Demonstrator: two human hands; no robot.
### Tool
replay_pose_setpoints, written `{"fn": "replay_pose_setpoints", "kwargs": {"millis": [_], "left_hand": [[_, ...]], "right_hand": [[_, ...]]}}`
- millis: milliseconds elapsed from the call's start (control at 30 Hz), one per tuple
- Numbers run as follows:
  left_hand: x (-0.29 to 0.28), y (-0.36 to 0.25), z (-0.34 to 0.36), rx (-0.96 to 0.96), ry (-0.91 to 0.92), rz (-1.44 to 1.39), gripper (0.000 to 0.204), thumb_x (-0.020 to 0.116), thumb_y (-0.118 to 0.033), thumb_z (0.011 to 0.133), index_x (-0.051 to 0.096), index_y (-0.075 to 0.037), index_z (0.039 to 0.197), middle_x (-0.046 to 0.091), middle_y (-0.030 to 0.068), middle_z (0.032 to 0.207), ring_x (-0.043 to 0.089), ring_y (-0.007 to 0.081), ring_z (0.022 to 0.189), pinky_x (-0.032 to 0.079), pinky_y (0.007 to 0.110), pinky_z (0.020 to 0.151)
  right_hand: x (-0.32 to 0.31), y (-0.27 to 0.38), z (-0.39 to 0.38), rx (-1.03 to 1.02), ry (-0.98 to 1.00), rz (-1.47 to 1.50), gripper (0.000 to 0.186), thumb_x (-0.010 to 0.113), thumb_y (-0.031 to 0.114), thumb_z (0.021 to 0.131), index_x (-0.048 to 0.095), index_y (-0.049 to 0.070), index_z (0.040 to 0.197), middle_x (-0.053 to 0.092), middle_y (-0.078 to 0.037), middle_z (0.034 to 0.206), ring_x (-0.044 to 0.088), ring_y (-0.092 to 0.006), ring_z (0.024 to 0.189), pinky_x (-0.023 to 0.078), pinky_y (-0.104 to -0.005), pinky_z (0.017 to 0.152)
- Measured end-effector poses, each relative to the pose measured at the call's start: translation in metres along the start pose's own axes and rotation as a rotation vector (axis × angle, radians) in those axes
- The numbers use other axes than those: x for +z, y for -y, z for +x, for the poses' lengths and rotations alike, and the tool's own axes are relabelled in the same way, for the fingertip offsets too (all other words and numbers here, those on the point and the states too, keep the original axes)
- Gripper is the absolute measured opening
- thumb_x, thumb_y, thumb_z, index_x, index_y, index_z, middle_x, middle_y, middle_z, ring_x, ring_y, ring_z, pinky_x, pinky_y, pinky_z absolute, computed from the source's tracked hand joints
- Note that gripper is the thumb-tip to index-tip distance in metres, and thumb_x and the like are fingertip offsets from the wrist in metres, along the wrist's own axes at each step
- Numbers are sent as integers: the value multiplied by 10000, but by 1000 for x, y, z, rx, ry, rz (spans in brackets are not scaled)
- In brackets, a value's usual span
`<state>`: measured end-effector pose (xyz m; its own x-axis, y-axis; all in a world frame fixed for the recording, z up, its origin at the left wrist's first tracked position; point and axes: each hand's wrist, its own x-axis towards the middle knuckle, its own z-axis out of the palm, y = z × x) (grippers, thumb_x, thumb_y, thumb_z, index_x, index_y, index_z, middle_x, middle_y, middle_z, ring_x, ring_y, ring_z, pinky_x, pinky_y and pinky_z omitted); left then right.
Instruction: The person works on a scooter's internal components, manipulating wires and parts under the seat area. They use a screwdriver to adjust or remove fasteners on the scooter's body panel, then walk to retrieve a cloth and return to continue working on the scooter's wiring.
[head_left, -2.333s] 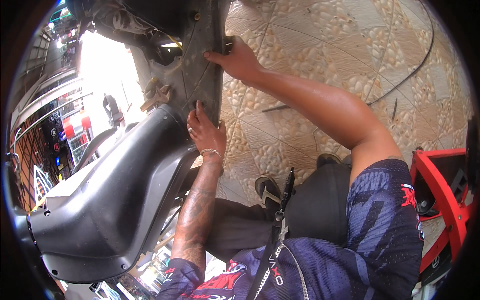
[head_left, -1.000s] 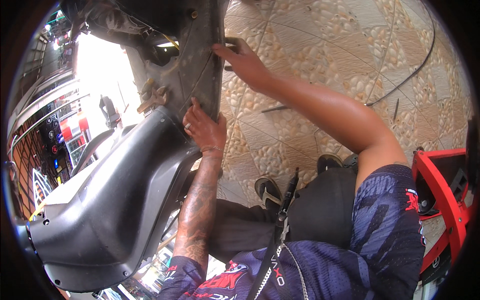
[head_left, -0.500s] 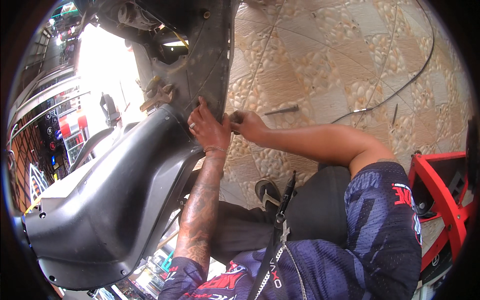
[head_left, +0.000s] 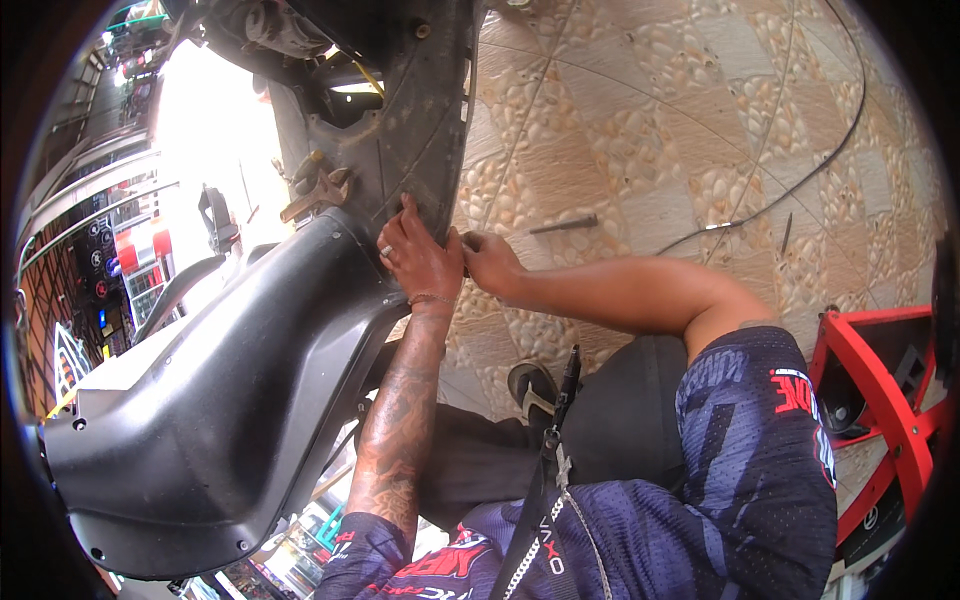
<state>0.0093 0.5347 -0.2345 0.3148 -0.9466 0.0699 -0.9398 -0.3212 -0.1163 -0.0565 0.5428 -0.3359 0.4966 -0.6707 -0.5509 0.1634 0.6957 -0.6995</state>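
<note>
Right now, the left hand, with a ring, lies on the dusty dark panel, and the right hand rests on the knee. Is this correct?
The right hand is not resting there: the head view shows it close beside the left hand, near the edge of the dusty dark panel. The rest is right.

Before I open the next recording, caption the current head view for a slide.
Left hand on a dark panel, right hand close beside it at the panel's edge.

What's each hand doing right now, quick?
Left hand: open, resting on the long, dark-grey plastic panel.
Right hand: curled near that panel's edge; can't tell whether it's holding anything.
</note>
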Motion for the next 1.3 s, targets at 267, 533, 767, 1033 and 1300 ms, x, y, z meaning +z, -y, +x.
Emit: {"fn": "replay_pose_setpoints", "kwargs": {"millis": [267,533,767,1033,1300], "left_hand": [[4,6,-1,53,-47,-13,892,824,-284,737,383,-79,1485,451,158,1273,425,375,1216,343,517,1038],[4,7,-1,60,-59,-43,866,814,-268,746,392,-81,1479,448,158,1275,428,378,1217,340,521,1037],[-1,4,0,39,-35,-46,865,815,-260,738,399,-82,1474,453,160,1269,424,382,1218,335,514,1054],[1,8,-1,82,-88,-63,863,841,-233,711,430,-79,1455,469,150,1242,446,372,1179,355,499,1020],[1,7,0,84,-88,-61,850,831,-242,727,426,-72,1455,470,156,1237,446,373,1177,357,498,1017]], "right_hand": [[-8,0,1,-153,118,-160,322,491,269,1007,629,-12,1080,688,-182,918,655,-295,834,490,-413,759],[-15,11,8,36,310,61,274,456,278,1035,609,59,972,619,-86,813,612,-216,741,508,-383,718],[-18,28,-3,441,392,391,297,453,320,1060,610,75,1000,582,-15,813,556,-102,695,490,-241,647],[-1,14,-6,150,177,417,265,526,232,1043,586,-16,1116,648,-79,1010,629,-141,822,531,-305,728],[-2,10,3,216,225,459,321,507,292,1056,600,-2,1145,658,-73,1016,629,-136,855,524,-288,732]]}}
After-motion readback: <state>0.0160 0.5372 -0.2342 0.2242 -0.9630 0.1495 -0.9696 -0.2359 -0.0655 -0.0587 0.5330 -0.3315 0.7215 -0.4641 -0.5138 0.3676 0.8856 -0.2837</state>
